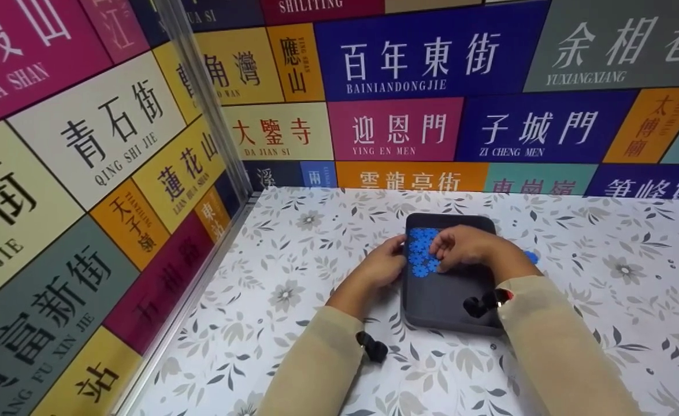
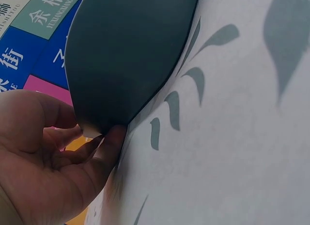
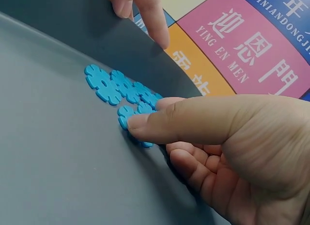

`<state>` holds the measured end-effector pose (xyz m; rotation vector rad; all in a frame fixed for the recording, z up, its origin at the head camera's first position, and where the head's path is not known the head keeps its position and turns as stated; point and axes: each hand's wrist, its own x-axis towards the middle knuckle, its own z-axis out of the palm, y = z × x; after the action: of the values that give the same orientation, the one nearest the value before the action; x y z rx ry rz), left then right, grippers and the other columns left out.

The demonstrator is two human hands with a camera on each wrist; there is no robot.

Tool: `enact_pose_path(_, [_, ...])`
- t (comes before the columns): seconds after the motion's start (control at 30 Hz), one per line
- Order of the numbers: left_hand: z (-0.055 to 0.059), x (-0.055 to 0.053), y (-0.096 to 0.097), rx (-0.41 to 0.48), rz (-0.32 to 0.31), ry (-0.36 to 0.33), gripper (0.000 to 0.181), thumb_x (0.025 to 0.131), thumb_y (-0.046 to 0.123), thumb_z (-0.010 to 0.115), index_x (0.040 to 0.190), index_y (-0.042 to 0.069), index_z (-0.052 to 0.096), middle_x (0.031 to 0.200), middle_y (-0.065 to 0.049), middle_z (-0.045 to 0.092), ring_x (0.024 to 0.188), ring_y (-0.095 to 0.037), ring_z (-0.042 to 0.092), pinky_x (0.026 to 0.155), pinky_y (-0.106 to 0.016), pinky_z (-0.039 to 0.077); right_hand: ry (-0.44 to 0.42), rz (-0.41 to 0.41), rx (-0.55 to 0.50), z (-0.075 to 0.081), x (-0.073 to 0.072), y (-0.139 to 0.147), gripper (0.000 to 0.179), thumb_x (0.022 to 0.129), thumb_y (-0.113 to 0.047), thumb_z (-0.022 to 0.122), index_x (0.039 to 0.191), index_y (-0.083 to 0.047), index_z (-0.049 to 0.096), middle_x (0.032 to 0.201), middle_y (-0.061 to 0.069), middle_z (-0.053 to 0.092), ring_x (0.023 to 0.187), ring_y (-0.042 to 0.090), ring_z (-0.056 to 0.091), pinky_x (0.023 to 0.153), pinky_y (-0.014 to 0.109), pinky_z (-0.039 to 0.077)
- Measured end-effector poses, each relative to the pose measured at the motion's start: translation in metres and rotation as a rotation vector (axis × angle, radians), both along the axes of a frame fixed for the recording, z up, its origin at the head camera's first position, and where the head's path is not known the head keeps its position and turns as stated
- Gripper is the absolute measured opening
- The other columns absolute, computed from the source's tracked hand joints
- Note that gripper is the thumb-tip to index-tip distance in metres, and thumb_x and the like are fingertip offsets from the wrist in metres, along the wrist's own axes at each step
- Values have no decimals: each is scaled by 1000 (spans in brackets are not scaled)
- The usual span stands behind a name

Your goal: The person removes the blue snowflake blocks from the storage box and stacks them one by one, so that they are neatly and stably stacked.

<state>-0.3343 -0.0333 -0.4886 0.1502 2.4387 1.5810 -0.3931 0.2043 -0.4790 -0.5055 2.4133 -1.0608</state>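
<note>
A dark grey rectangular tray (image 1: 437, 300) lies on the table, with several flat blue snowflake pieces (image 1: 420, 254) laid side by side in its far left part. At the tray's left side, my left hand (image 1: 383, 263) grips the edge; in the left wrist view its thumb and fingers meet the tray wall (image 2: 131, 55). Over the tray, my right hand (image 1: 465, 245) reaches in from the right. The right wrist view has its thumb and index finger pinching one blue snowflake piece (image 3: 124, 113) beside the others (image 3: 102, 83). That piece is partly hidden by the thumb.
Another blue piece (image 1: 531, 256) shows on the table to the right of the tray, partly behind my right forearm. The white tablecloth (image 1: 576, 323) has a grey leaf and flower print. Walls with coloured street-name panels (image 1: 397, 128) stand behind and on the left.
</note>
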Motion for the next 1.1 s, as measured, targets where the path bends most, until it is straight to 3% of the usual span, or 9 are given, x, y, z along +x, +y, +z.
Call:
enact_pose_path(0.43, [1, 1, -2, -8, -27, 32, 63, 100, 9, 54, 163, 14, 46, 157, -13, 60, 141, -27, 58, 120, -43, 46, 60, 16, 56, -2, -1, 0, 37, 80, -13, 91, 114, -5, 77, 92, 1, 71, 85, 13, 62, 75, 26, 53])
enact_pose_path(0.7, [0, 0, -3, -23, -33, 51, 63, 100, 10, 54, 162, 12, 47, 157, -14, 60, 144, -27, 56, 123, -43, 43, 83, 12, 28, -3, -2, 3, 26, 91, -19, 82, 112, -5, 81, 94, -1, 78, 83, 10, 61, 75, 26, 50])
enact_pose_path(0.83, [-1, 0, -4, -39, -37, 62, 63, 100, 10, 54, 162, 12, 47, 156, -13, 61, 142, -28, 58, 121, -42, 45, 84, -10, 30, -2, -2, 5, 25, 96, -25, 78, 115, -8, 82, 101, -2, 79, 89, 12, 62, 81, 28, 52])
enact_pose_path(1.1, [-1, 0, -3, -35, -37, 43, 62, 101, 12, 54, 163, 13, 47, 158, -13, 59, 141, -26, 57, 116, -42, 49, 97, -121, -31, 4, -1, 5, 30, 100, -22, 74, 122, -3, 79, 94, 0, 77, 84, 14, 65, 79, 27, 54])
